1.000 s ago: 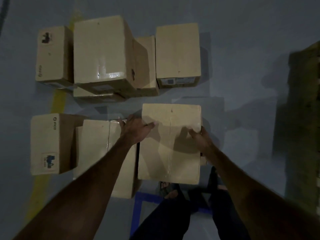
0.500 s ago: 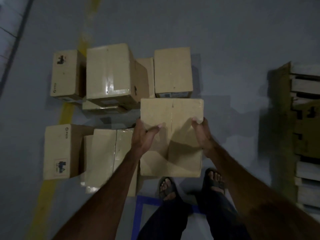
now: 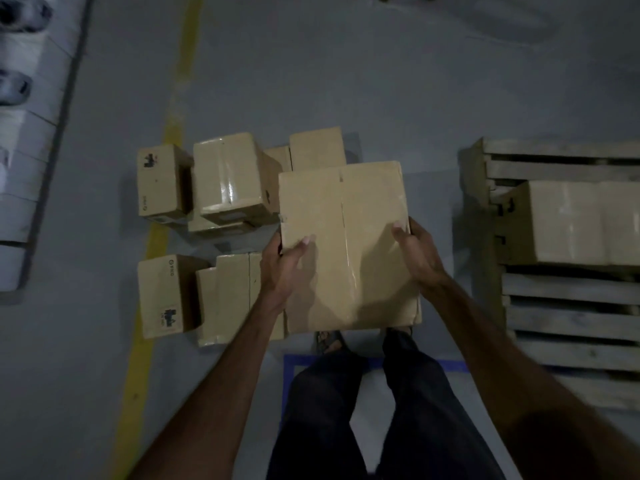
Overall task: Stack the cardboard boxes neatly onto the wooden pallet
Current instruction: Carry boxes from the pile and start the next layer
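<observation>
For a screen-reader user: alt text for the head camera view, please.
Both hands, left and right, hold a cardboard box above more boxes on a grey floor; a wooden pallet carrying one box lies to the right.

Grey floor (image 3: pixel 381 81), painted lines, dim light.
A yellow stripe (image 3: pixel 157 237) runs from the top of the view down toward the lower left, passing beside the floor. Blue tape (image 3: pixel 288 375) marks a square corner near the bottom centre. Along the left edge sits a pale, blurred row of blocks (image 3: pixel 24 140); what they are is unclear.
</observation>
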`<state>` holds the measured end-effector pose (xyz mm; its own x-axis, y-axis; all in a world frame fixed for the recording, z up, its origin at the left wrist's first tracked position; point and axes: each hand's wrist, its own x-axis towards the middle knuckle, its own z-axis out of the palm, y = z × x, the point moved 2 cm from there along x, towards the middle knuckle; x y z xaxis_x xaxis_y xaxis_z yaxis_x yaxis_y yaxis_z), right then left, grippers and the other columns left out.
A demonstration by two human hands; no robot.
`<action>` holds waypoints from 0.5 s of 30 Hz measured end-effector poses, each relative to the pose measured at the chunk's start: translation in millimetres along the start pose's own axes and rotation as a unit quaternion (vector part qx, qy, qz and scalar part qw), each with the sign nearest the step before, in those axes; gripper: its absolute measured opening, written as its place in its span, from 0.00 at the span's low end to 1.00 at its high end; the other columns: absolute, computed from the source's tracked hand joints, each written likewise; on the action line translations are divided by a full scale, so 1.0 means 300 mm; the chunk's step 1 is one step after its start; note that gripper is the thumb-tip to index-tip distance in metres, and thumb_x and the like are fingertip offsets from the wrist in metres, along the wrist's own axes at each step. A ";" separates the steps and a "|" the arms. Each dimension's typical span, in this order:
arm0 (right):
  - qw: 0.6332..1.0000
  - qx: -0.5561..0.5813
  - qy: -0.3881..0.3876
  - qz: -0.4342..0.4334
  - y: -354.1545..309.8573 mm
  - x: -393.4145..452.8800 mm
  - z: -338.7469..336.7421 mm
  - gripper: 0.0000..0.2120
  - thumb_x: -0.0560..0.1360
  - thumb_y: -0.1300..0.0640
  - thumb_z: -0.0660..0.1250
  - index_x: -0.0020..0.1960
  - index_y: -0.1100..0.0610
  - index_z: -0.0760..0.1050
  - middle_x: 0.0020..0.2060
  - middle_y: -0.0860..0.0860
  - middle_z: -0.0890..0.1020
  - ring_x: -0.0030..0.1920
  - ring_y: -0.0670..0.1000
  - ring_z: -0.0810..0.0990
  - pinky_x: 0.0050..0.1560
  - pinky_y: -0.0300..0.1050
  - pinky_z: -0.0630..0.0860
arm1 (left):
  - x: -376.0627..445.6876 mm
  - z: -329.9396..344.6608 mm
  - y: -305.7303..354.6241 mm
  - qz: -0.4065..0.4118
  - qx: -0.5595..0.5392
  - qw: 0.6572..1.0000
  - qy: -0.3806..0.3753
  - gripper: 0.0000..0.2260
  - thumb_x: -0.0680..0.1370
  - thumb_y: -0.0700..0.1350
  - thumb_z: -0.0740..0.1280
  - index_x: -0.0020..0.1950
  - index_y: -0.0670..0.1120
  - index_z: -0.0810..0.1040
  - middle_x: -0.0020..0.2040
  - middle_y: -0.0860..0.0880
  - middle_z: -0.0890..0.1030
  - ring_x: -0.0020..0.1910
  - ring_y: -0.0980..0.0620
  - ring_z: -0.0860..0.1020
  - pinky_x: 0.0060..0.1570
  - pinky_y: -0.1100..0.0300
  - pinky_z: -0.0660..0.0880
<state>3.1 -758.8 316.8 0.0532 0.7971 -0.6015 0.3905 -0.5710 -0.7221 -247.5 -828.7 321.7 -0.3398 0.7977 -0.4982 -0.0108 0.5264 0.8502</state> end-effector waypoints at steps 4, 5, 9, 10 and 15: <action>0.999 0.013 0.037 -0.021 -0.051 -0.170 -0.092 0.21 0.84 0.44 0.59 0.75 0.48 0.71 0.66 0.49 0.77 0.67 0.58 0.75 0.71 0.65 0.70 | -0.094 0.015 0.138 0.009 0.029 1.000 -0.007 0.25 0.74 0.56 0.74 0.69 0.52 0.80 0.60 0.54 0.85 0.60 0.50 0.83 0.53 0.54 0.80; 0.998 0.023 0.045 -0.025 -0.064 -0.204 -0.118 0.21 0.84 0.44 0.59 0.75 0.48 0.71 0.68 0.50 0.77 0.69 0.58 0.74 0.71 0.66 0.70 | -0.108 0.024 0.170 0.014 0.036 0.999 -0.013 0.26 0.72 0.58 0.74 0.69 0.53 0.80 0.60 0.55 0.85 0.60 0.51 0.83 0.56 0.53 0.81; 0.993 0.062 0.094 -0.039 -0.074 -0.308 -0.244 0.19 0.85 0.45 0.60 0.73 0.50 0.73 0.67 0.51 0.78 0.67 0.56 0.75 0.69 0.65 0.72 | -0.187 0.093 0.296 0.068 0.047 0.995 -0.060 0.24 0.75 0.55 0.75 0.71 0.51 0.79 0.61 0.55 0.85 0.59 0.55 0.83 0.60 0.54 0.80; 0.991 0.073 0.100 -0.045 -0.070 -0.335 -0.279 0.19 0.85 0.45 0.60 0.72 0.50 0.74 0.66 0.51 0.79 0.66 0.56 0.76 0.69 0.65 0.72 | -0.211 0.118 0.322 0.079 0.046 0.994 -0.066 0.23 0.76 0.52 0.75 0.71 0.50 0.80 0.61 0.55 0.85 0.58 0.55 0.83 0.59 0.54 0.80; 0.982 0.144 0.115 -0.037 0.054 -0.502 -0.475 0.18 0.85 0.44 0.62 0.70 0.51 0.76 0.62 0.52 0.81 0.62 0.56 0.79 0.64 0.63 0.76 | -0.374 0.284 0.384 0.119 0.080 0.986 -0.090 0.22 0.76 0.53 0.75 0.69 0.52 0.80 0.57 0.57 0.86 0.56 0.56 0.84 0.62 0.49 0.81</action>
<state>132.5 -860.2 444.3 0.2531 0.8432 -0.4744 0.1265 -0.5150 -0.8478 -130.3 -832.5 461.1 -0.1414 0.9359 -0.3228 0.2031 0.3465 0.9158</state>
